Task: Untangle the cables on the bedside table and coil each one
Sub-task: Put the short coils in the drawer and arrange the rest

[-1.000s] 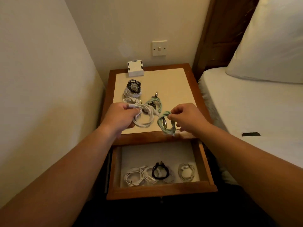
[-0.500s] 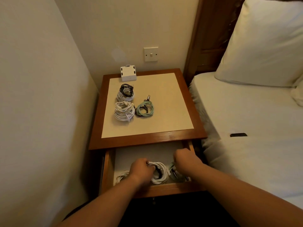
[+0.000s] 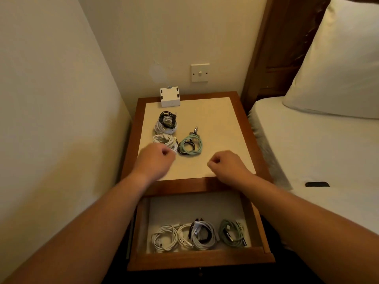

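Three coils (image 3: 190, 144) on table (image 3: 217, 128); four in drawer (image 3: 201, 260).

Desk (image 3: 131, 167): reddish-brown wood frame, plain cream top panel. On it: white charger block (image 3: 170, 97) with small dark slots; black cable coil (image 3: 167, 118) over a white coil (image 3: 164, 129); second white coil (image 3: 167, 141); mint-green cable coil (image 3: 191, 144) with a black strand inside and a silver-grey plug. Drawer (image 3: 200, 260): same brown wood, pale lining, holding two white coils (image 3: 164, 238), a white-and-black coil (image 3: 203, 234), and a sage-green coil (image 3: 232, 232). Wall switch (image 3: 200, 72): white. Pillow (image 3: 344, 64) and bed sheet (image 3: 307, 144): plain white. Headboard (image 3: 281, 48): dark brown.
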